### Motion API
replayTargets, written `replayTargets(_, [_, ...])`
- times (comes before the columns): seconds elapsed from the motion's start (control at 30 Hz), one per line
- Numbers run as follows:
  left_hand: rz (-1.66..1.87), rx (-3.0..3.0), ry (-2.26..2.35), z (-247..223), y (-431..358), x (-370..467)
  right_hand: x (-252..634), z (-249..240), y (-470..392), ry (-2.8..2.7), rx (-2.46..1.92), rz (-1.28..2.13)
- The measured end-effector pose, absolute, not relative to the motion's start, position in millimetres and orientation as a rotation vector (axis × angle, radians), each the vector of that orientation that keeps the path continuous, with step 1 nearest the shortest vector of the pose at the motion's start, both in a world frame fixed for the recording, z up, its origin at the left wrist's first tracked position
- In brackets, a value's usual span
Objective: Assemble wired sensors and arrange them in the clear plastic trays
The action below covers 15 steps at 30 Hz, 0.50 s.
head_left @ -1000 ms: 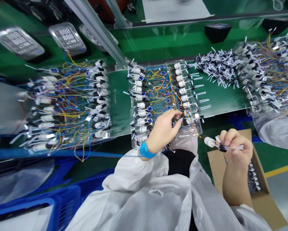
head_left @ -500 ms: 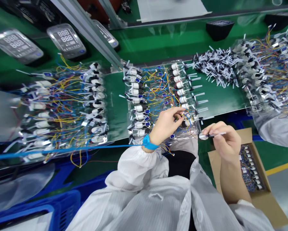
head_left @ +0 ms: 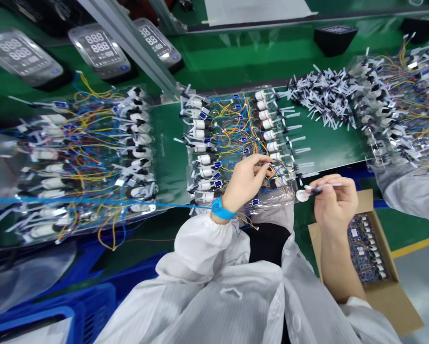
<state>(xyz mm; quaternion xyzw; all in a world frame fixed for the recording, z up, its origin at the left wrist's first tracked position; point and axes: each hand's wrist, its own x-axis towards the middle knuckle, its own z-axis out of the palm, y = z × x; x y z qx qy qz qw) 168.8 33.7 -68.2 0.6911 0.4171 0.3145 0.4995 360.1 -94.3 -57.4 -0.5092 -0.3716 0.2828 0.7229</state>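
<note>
By the green bench (head_left: pixel 169 157), the right hand (head_left: pixel 335 203) pinches a strip (head_left: pixel 335 185) running left-right, white part (head_left: pixel 302 195) just left, nearer it than the left hand (head_left: pixel 246 180), whose grip I cannot tell

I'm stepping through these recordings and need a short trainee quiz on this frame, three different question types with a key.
1. Multiple choice: on which arm is the blue wristband? A) right B) left C) both
2. True or false: the person's right hand is empty.
3. Short answer: between which two things does the pile of black-and-white strips lie on the green work surface?

Key
1. B.
2. False; it holds a small white-ended part.
3. Between the middle clear tray and the clear tray at the far right.
</note>
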Motion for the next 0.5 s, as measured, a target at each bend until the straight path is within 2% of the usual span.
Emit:
replayTargets(0.17, [0.751, 1.707, 1.011, -69, 35, 169, 355, -71, -96, -0.922, -1.221, 0.591])
replayTargets(0.37, [0.756, 1.683, 1.030, -67, 35, 169, 390, -101, -120, -0.943, -1.413, 0.528])
replayTargets(0.5, [0.745, 1.667, 1.028, -68, 35, 169, 412, -83, -108, -0.947, -1.488, 0.442])
